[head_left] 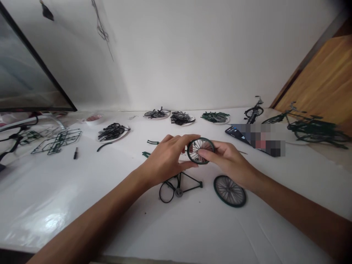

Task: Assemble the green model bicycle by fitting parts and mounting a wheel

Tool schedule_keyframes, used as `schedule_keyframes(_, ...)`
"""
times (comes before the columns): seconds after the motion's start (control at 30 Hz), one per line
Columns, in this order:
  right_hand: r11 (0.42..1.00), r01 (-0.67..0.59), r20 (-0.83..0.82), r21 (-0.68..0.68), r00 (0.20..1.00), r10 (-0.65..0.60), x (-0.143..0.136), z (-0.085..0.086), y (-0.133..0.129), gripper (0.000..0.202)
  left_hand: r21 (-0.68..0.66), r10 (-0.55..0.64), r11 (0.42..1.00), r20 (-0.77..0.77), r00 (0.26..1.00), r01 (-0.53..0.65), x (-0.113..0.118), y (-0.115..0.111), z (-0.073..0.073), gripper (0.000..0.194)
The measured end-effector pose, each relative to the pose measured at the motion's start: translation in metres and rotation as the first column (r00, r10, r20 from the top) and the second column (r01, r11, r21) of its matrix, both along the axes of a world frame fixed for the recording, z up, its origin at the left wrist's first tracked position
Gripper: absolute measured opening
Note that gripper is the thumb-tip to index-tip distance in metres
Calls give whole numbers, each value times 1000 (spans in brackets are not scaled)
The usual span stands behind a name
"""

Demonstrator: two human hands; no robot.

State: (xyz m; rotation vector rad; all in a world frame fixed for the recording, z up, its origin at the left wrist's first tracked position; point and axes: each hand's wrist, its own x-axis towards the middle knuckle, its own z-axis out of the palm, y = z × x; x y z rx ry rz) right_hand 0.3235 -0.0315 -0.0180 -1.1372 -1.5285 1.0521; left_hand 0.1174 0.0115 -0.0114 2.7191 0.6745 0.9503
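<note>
Both my hands hold a small model bicycle wheel (194, 156) with a dark green rim and pale spokes, raised above the white table. My left hand (171, 156) grips its left edge between thumb and fingers. On the right, my right hand (228, 158) has its thumb pressed near the hub, with its fingers behind the wheel. A second wheel (230, 191) lies flat below my right hand. Below my left hand lies a dark bicycle frame (189, 187) with a grey chainring (179, 192). Green parts (146, 154) stick out behind my left hand, partly hidden.
Plates of dark (112, 132) and green parts (216, 117) stand along the back. Green sprue frames (59, 141) and a small black tool (76, 153) are at left. A phone (247, 139) and assembled model bicycles (302, 124) are at right. A screen (27, 69) overhangs the left.
</note>
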Motion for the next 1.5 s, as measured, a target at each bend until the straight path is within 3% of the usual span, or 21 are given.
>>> schedule_keyframes(0.13, 999, 13, 4, 31, 1000, -13, 5, 2, 1, 23, -33, -6, 999, 1, 1000, 6, -10, 8, 6, 49)
schedule_keyframes(0.27, 994, 84, -16, 74, 996, -83, 15, 1, 7, 24, -8, 199, 980, -51, 979, -200, -26, 31, 2, 19)
schedule_keyframes(0.43, 986, 145, -69, 77, 988, -140, 19, 0, 12, 28, 3, 328, 943, -189, 926, -333, -48, 59, -8, 18)
schedule_keyframes(0.57, 972, 235, -239, -5, 944, -229, 23, 0, 19, 28, -9, 397, 912, -235, 887, -410, -72, 75, -12, 19)
schedule_keyframes(0.77, 948, 309, -437, -81, 843, -312, 40, -2, 36, 26, -92, 337, 919, -322, 885, -384, -85, 87, -21, 20)
schedule_keyframes(0.93, 959, 252, -455, -129, 844, -283, 40, -2, 35, 27, -129, 300, 925, -333, 894, -358, -82, 86, -22, 20)
schedule_keyframes(1.13, 976, 169, -339, -137, 918, -206, 20, -5, 20, 27, -137, 318, 915, -334, 887, -379, -85, 83, -17, 19)
schedule_keyframes(1.27, 982, 188, -96, 24, 978, -185, 19, -9, 16, 30, -120, 320, 921, -310, 895, -371, -81, 78, -12, 20)
schedule_keyframes(1.37, 976, 175, 89, 129, 978, -187, 23, -9, 15, 32, -103, 300, 935, -282, 911, -339, -75, 71, -5, 21)
schedule_keyframes(1.5, 990, 69, 255, 126, 962, -100, 19, -3, 8, 35, -62, 277, 953, -221, 935, -297, -61, 54, 8, 21)
